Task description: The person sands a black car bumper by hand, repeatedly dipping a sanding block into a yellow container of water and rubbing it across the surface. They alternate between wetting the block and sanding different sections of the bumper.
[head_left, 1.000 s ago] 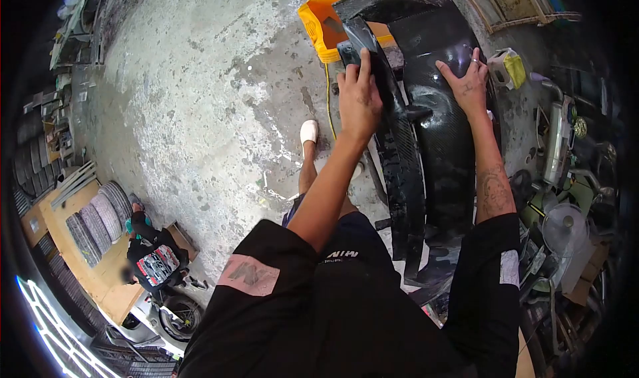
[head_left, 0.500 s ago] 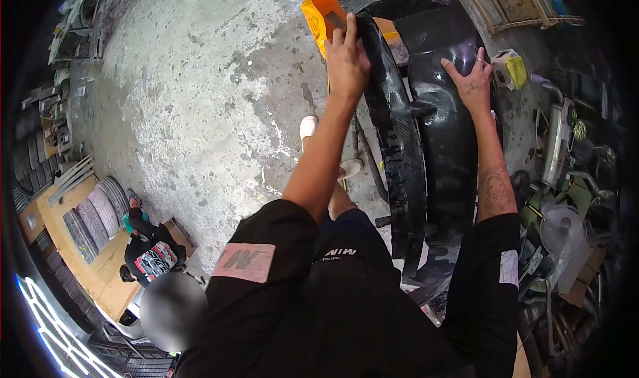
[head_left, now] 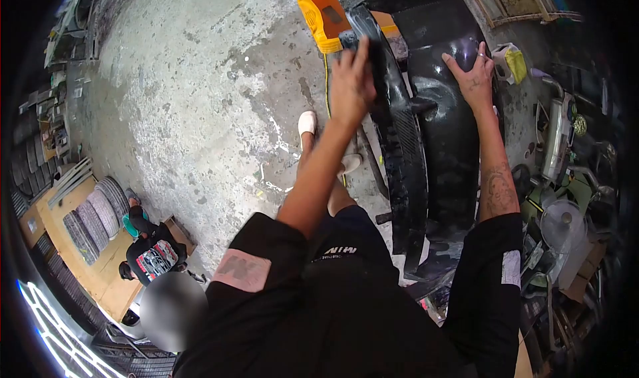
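Note:
A large glossy black car body part (head_left: 442,145), like a bumper, stands in front of me, with a woven carbon-look strip along its left section. My left hand (head_left: 354,88) is at the upper left edge of this part, smeared by motion. Its index finger points up along the edge, and whether anything lies under the fingers is hidden. On the smooth upper right surface rests my right hand (head_left: 474,78), thumb and fingers spread, holding nothing. Pale wet-looking smears show on the part near the left hand.
A yellow box-like stand (head_left: 323,25) is behind the part's top end. A white-and-yellow container (head_left: 511,65) lies right of it. Exhaust pipes (head_left: 558,135) and a fan (head_left: 563,223) crowd the right. Another person (head_left: 156,251) sits by stacked tyres (head_left: 93,218) at lower left.
My left hand has moved slightly down and right along the part's edge and its fingers have blurred. My right hand stays in nearly the same place.

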The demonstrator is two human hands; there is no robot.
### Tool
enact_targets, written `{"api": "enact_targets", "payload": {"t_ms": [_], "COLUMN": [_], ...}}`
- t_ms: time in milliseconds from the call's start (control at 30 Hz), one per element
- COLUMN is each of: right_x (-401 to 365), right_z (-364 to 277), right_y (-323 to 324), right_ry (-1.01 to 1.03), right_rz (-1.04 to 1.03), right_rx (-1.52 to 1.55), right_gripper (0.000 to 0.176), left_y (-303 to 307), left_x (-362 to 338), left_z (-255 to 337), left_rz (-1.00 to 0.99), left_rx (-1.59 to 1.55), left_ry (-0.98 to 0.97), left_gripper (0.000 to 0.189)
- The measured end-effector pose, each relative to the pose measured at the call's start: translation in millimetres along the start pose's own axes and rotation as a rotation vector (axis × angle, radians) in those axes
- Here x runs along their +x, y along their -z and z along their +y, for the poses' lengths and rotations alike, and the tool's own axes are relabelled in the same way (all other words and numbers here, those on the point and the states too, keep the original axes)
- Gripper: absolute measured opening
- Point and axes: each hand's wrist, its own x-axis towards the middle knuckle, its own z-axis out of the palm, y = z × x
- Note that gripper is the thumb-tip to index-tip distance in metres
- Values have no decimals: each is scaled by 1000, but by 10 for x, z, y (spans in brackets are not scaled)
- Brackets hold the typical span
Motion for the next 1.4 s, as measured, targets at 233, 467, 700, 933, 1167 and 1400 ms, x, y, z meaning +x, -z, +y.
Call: {"api": "enact_targets", "payload": {"t_ms": [233, 467, 700, 933, 1167, 1400], "right_x": [25, 39, 70, -20, 11, 6], "right_z": [-3, 11, 50, -84, -60, -212], "right_y": [6, 9, -42, 59, 31, 136], "right_ry": [26, 25, 55, -4, -11, -67], "right_rz": [5, 8, 28, -6, 28, 13], "right_rx": [-47, 6, -22, 9, 48, 36], "right_gripper": [127, 125, 124, 122, 120, 114], "left_y": [-96, -125, -78, 169, 122, -88], "left_x": [-99, 371, 501, 371, 1011, 1667], "left_z": [91, -190, -202, -312, -621, -443], "left_rz": [52, 125, 50, -92, -232, -343], "left_rx": [1, -1, -39, -36, -59, -83], "left_ry": [14, 9, -55, -171, -383, -542], "left_gripper": [70, 65, 67, 74, 77, 82]}}
